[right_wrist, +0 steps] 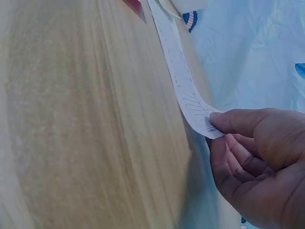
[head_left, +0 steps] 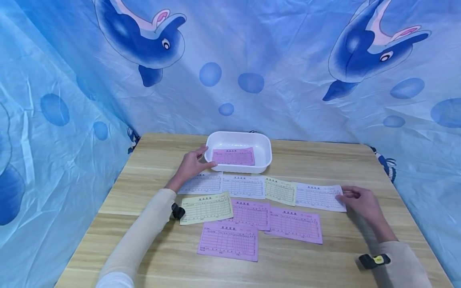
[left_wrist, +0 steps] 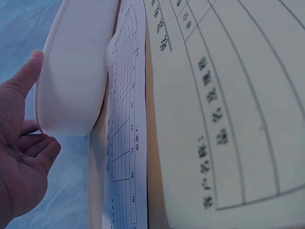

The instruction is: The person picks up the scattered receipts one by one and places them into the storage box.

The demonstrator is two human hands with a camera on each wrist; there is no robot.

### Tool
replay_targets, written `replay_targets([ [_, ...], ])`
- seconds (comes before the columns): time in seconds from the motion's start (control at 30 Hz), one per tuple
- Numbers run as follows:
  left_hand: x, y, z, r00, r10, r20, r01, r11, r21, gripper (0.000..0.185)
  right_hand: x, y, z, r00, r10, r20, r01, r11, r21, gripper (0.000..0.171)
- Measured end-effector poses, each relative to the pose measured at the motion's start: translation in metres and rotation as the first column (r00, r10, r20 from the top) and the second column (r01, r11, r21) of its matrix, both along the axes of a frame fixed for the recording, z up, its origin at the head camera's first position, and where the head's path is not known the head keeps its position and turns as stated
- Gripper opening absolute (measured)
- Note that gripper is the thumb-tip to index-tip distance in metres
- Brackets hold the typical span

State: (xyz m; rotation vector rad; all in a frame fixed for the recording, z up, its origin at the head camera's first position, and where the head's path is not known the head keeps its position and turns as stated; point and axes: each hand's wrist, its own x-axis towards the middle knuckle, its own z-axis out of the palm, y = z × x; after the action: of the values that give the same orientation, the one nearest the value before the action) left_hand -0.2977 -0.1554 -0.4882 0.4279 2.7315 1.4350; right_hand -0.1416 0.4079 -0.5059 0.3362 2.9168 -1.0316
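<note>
In the head view my left hand (head_left: 191, 166) holds the left end of a white plastic tray (head_left: 267, 158), with the thumb at its near rim. A pink receipt slip (head_left: 234, 156) lies inside the tray. The left wrist view shows the thumb and fingers of the left hand (left_wrist: 26, 143) against the tray's side (left_wrist: 71, 71). My right hand (head_left: 363, 204) pinches the right end of a white receipt slip (head_left: 318, 197) between thumb and fingers. That end curves up off the table in the right wrist view, where the hand (right_wrist: 262, 157) grips it.
Two more white slips (head_left: 243, 187) and a yellow slip (head_left: 281, 191) form a row before the tray. Nearer lie another yellow slip (head_left: 207, 209) and several pink slips (head_left: 228, 241), some overlapping. A blue dolphin-print cloth (head_left: 230, 52) hangs behind the wooden table (head_left: 144, 160).
</note>
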Motion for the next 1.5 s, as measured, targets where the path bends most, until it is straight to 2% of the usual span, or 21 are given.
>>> replay_targets([
  [0.2, 0.0, 0.0, 0.001, 1.0, -0.008, -0.011, 0.008, 1.0, 0.004, 0.097, 0.002, 0.006, 0.005, 0.999, 0.046, 0.009, -0.046, 0.999, 0.018, 0.052],
  [0.43, 0.0, -0.001, 0.0, 1.0, -0.009, -0.012, 0.009, 1.0, 0.007, 0.098, 0.003, 0.011, 0.017, 0.999, 0.04, 0.014, -0.04, 0.999, 0.029, 0.055],
  [0.67, -0.001, -0.001, 0.0, 0.999, -0.02, -0.026, 0.02, 1.0, 0.016, 0.097, 0.001, 0.023, 0.024, 0.999, 0.032, -0.043, -0.03, 0.999, 0.035, 0.051],
  [0.8, -0.001, -0.001, 0.0, 1.0, -0.018, -0.024, 0.019, 1.0, 0.016, 0.097, -0.002, 0.024, 0.031, 0.999, -0.004, -0.046, 0.006, 1.0, 0.028, 0.053],
  [1.17, 0.0, -0.001, 0.0, 1.0, -0.011, -0.021, 0.011, 1.0, 0.019, 0.097, -0.014, 0.014, 0.048, 0.995, -0.101, -0.014, 0.1, 0.993, -0.062, 0.072],
  [1.5, 0.0, 0.0, 0.004, 1.0, -0.009, -0.009, 0.009, 1.0, 0.015, 0.098, -0.026, -0.008, 0.053, 0.983, -0.182, -0.034, 0.172, 0.966, -0.191, 0.068],
])
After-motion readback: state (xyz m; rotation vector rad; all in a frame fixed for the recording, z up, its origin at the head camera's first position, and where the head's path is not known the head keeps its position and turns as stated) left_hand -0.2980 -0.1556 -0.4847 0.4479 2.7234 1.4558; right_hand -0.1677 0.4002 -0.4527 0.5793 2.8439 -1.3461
